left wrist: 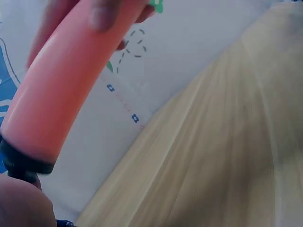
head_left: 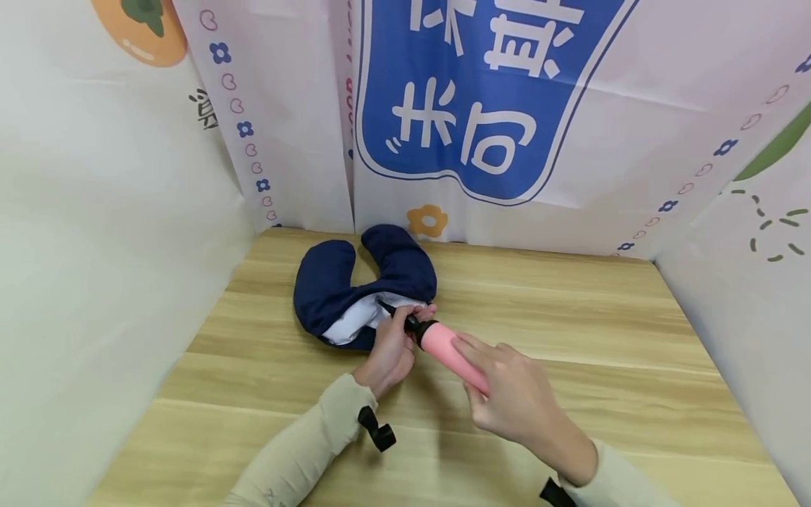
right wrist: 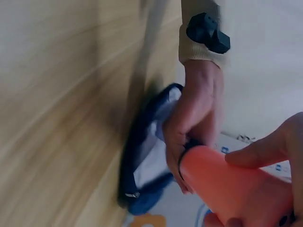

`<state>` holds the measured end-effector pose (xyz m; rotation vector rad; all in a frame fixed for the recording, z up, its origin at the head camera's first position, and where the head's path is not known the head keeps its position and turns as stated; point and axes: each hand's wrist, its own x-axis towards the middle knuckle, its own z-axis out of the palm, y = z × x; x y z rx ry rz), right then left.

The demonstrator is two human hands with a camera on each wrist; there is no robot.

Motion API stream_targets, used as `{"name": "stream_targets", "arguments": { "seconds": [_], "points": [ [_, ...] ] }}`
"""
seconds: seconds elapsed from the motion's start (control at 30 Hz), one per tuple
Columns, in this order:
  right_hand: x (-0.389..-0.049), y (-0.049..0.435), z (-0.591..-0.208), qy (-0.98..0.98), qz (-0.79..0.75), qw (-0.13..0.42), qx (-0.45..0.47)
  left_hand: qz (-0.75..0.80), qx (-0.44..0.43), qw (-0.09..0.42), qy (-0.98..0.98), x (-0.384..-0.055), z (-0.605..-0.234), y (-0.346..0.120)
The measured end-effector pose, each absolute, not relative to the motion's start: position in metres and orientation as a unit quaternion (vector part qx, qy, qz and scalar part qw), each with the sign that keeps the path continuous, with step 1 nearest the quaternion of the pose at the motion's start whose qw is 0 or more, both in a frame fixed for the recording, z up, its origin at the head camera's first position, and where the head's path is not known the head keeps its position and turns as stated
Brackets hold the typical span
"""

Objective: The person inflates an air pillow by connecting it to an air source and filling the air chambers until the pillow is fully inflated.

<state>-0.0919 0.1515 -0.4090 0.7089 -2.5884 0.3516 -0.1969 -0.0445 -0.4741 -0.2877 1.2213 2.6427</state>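
Note:
A navy U-shaped neck pillow (head_left: pixel 323 285) lies on the table, its cover open along the near side and a white inner part (head_left: pixel 351 320) showing. My left hand (head_left: pixel 391 355) grips the black nozzle end of a pink hand air pump (head_left: pixel 451 352), at the opening's right side. The nozzle's thin tip points into the white part; whether it is seated in a valve I cannot tell. My right hand (head_left: pixel 516 391) holds the pump's pink barrel, thumb and fingers around it. In the right wrist view a zipper pull (right wrist: pixel 133 195) shows at the cover's edge.
The wood-grain table (head_left: pixel 589 317) is enclosed by a printed white back sheet (head_left: pixel 304 141) and white side walls (head_left: pixel 127 211). The pillow sits near the table's back edge. A black strap (head_left: pixel 378 429) hangs from the left sleeve.

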Motion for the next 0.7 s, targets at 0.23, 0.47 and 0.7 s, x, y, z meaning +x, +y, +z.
{"name": "stream_targets", "arguments": {
  "seconds": [0.23,0.47,0.7],
  "points": [
    [-0.094,0.171,-0.423,-0.929,0.148,0.162,0.297,0.901,-0.08,0.048,0.423,-0.219,-0.481,-0.052],
    [-0.057,0.211,-0.387,-0.938,0.137,0.147,0.284,0.912,-0.113,0.052,0.391,-0.224,-0.476,-0.059],
    [-0.062,0.181,-0.387,-0.933,0.128,0.216,0.257,0.912,-0.094,0.123,0.381,-0.208,-0.469,-0.045]
  ]
}}
